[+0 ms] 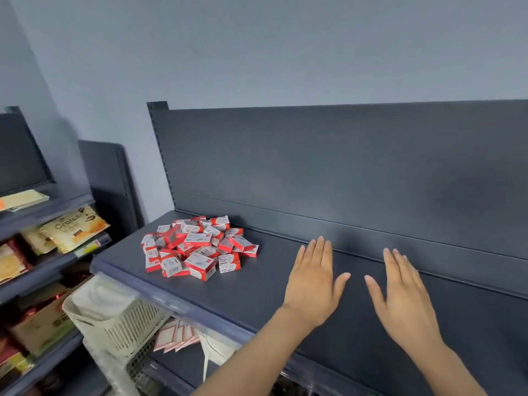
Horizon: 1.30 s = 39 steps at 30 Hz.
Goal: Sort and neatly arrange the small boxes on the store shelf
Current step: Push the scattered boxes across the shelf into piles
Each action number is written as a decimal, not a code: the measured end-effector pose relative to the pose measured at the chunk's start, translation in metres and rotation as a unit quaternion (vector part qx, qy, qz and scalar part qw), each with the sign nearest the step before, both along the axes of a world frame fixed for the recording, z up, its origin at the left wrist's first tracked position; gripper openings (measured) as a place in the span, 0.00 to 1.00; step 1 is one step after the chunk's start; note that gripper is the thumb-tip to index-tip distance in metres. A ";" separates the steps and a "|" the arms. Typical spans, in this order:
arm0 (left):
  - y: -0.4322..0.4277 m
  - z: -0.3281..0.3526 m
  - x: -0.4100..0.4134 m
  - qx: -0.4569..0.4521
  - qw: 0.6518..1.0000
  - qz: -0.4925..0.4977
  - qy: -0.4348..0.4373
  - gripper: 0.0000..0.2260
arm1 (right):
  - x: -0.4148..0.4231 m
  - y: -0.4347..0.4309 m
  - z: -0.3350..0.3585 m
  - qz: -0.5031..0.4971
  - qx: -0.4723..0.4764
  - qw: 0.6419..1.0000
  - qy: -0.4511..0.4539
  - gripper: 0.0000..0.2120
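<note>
Both the left hand (pixel 313 284) and right hand (pixel 405 295) lie flat and released on the shelf (pixel 257 298), grasping nothing. The jumbled small boxes (pixel 197 247) sit well left of the left hand, probably dumped for sorting.

A pale snack packet (pixel 75 228) on the side shelves (pixel 43 214) at the left reads "Crois" in large letters; the rest is unclear. Print on the small boxes (pixel 200 247) is too small to read.

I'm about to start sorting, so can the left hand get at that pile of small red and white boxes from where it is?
Probably yes. The left hand is open and holds nothing, and only bare shelf lies between it and the pile of boxes.
</note>
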State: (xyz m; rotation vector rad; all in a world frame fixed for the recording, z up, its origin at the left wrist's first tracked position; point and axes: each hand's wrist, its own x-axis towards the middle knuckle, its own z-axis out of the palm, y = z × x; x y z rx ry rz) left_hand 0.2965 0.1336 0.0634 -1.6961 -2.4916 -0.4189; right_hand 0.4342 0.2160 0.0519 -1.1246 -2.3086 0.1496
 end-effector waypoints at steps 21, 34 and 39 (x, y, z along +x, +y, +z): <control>-0.156 -0.039 -0.294 -0.066 0.996 -0.033 -0.048 0.26 | -0.276 -0.116 -0.027 0.127 -0.112 0.980 -0.104 0.31; -0.170 -0.047 -0.335 -0.097 0.986 -0.135 -0.007 0.27 | -0.308 -0.108 -0.044 0.145 -0.083 0.968 -0.188 0.26; -0.168 -0.042 -0.343 -0.128 0.985 -0.115 -0.008 0.28 | -0.300 -0.106 -0.044 0.095 -0.076 0.972 -0.201 0.19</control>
